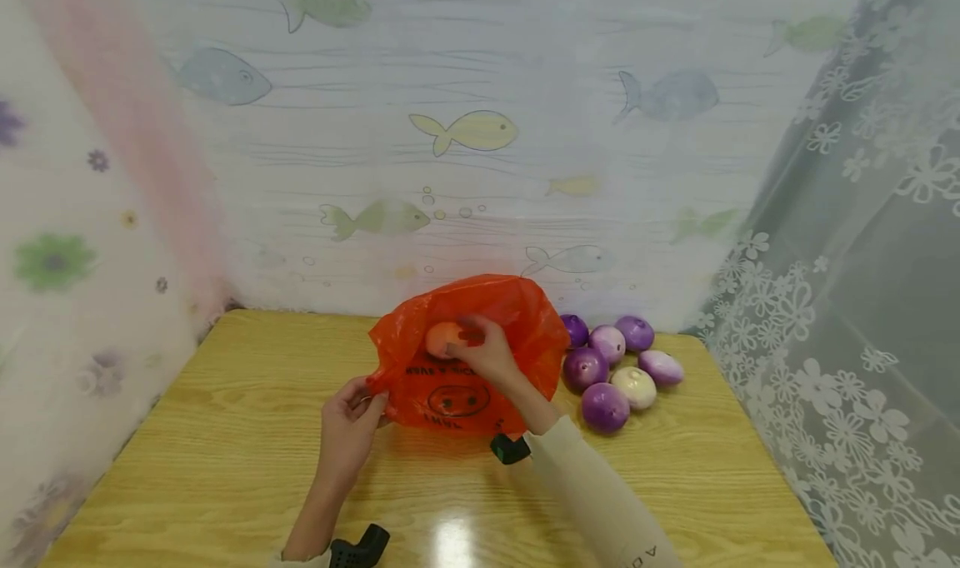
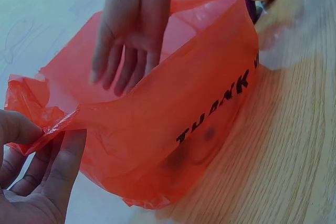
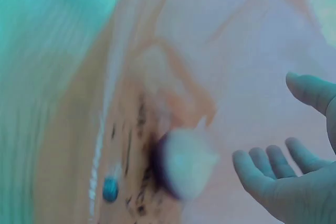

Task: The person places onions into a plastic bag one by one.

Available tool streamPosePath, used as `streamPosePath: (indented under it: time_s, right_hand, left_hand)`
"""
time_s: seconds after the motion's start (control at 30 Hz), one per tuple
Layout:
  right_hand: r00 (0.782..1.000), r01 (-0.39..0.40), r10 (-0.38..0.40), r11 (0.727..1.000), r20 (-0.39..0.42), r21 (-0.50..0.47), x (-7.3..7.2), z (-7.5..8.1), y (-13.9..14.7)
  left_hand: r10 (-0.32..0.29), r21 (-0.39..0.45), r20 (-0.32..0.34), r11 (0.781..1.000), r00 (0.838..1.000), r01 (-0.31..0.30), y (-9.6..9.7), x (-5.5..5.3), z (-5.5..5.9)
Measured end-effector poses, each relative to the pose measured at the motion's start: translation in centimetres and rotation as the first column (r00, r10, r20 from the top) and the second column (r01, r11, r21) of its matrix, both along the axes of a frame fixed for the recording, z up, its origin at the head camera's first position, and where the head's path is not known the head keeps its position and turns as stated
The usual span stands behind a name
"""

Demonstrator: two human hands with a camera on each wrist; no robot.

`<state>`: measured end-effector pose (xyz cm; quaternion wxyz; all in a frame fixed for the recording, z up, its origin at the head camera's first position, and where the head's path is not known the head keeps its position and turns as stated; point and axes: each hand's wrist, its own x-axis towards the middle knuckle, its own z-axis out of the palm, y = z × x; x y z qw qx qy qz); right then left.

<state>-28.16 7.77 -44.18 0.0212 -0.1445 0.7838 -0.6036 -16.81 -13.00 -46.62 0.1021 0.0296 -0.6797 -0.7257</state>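
Observation:
A red plastic bag [image 1: 525, 310] with black printing lies on the table, its mouth held apart. My left hand [image 1: 348, 422] pinches the bag's rim at the left; the left wrist view shows thumb and fingers gripping the bunched plastic. Inside the bag mouth is my right hand [image 1: 487, 353], fingers spread and loosely bent. A round onion [image 1: 441, 340], tinted orange by the bag, sits within, right at my right fingertips in the head view. In the right wrist view that onion [image 3: 189, 163] looks blurred and stands apart from the open fingers [image 3: 252, 174].
Several purple onions [image 1: 606, 407] and one pale onion [image 1: 634, 387] cluster on the wooden table [image 1: 247, 435], just right of the bag. A fish-patterned curtain [image 1: 480, 201] hangs along the table's back edge, with a lace curtain [image 1: 847, 385] on the right.

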Motion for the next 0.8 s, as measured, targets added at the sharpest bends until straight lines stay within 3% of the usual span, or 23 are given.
streamPosePath:
  time_s: [0.23,0.4,0.6,0.8]
  right_hand:
    - [0.989,-0.130,0.137,0.984,0.049,-0.124,4.2,2.6,1.7]
    - [0.980,-0.193,0.197,0.967,0.008,-0.167,7.0,4.1,3.7]
    - [0.982,-0.184,0.163,0.942,-0.097,-0.280,9.2,4.9,6.4]
    - [0.982,-0.151,0.099,0.925,-0.163,-0.349,10.1,3.5,9.3]
  left_hand:
    - [0.002,0.002,-0.002,1.000,1.000,-0.002,-0.3,-0.1,0.2]
    - [0.011,-0.004,0.009,1.000,1.000,-0.011,-0.4,-0.1,0.2]
    - [0.022,-0.009,0.012,1.000,1.000,-0.021,-0.5,-0.1,0.1]
    - [0.017,-0.005,0.008,1.000,1.000,-0.017,-0.6,-0.1,0.1]
